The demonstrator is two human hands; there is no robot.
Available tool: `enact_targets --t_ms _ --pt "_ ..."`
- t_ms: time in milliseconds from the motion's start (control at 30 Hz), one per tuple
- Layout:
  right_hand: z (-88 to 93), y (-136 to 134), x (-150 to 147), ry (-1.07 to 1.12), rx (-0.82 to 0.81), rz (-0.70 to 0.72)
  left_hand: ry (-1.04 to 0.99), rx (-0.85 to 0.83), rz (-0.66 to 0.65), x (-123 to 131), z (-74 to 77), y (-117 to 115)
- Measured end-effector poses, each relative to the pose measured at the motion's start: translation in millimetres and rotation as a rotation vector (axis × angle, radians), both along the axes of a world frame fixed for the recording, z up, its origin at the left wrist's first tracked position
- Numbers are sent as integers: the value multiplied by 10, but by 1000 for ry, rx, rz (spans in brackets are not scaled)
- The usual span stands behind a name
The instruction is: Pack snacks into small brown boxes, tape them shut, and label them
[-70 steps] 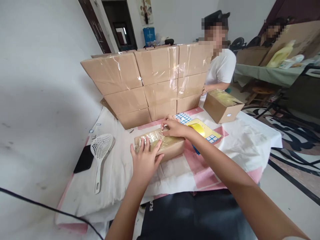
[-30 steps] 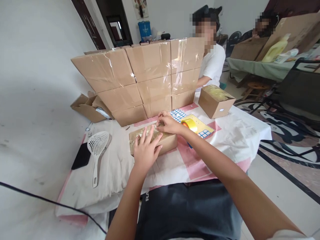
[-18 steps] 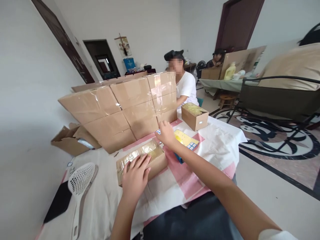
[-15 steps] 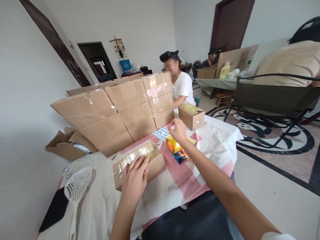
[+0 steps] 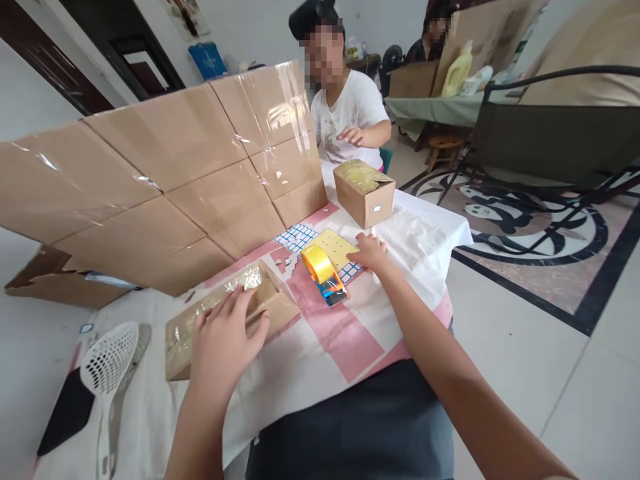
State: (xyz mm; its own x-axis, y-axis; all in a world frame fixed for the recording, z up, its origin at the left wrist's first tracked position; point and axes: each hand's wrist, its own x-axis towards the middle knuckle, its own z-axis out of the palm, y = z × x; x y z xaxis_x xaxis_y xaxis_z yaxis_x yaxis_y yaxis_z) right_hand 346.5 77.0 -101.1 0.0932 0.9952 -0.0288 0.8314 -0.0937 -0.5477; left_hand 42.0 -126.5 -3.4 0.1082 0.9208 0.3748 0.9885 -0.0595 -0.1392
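Spread across the top of a closed cardboard box, my left hand lies with its fingers apart. Shiny clear tape covers the box's top. My right hand is low over the table, its fingers apart at the right edge of a yellow sheet; nothing shows in its grasp. Beside that sheet stands a tape dispenser with a roll of yellow tape. Blue-gridded label sheets lie under and around the yellow one, with torn white scraps nearby.
A wall of taped cardboard boxes rises along the table's far left side. Another taped box with a small white label stands at the back, before a person in a white shirt. At left lie a white slotted skimmer and a black flat object.
My right hand has come down from above the tape dispenser to the sheets at its right. My left hand stays on the box. The view has shifted, and the other person's hand now shows.
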Motion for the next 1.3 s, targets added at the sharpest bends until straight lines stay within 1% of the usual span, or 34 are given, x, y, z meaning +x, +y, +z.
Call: enact_targets --t_ms 100,167,267,333,367,400,500,533,567,633,700,767,867,933,1033,1200,1300 --pt "0 -47 -38 34 -3 -15 5 12 33 71 33 60" --pt "25 -92 -55 97 14 -11 -11 4 64 104 32 70" --pt "129 -178 -28 232 95 13 -43 -27 124 140 31 46" --pt "233 -258 23 316 172 24 -79 23 139 188 49 35" --pt "288 -305 50 403 218 45 -105 73 113 233 66 38" --pt "340 -356 71 531 268 82 -138 127 60 296 89 49" --pt "464 -517 68 1015 417 232 -266 280 -200 585 174 133" --pt "492 -569 40 1123 453 264 -302 307 -278 700 201 178" --pt "514 -617 0 1176 480 280 -322 328 -333 814 223 230" --pt "543 -705 -101 1224 516 295 -315 329 -356 1008 243 349" --pt "560 -781 -204 1268 494 328 -287 276 -317 1128 228 474" --pt "567 -845 -286 1308 416 384 -292 204 -292 1168 182 583" --pt "557 -918 -357 1339 304 440 -311 103 -304 1146 91 677" --pt "538 -949 -374 1344 269 459 -311 66 -310 1129 38 688" --pt "518 -970 -370 1324 234 493 -313 71 -289 1142 -9 665" --pt "574 -997 -343 1293 205 544 -335 92 -252 1211 -10 638" --pt "608 -1022 -357 1276 260 503 -362 125 -255 1224 2 633"
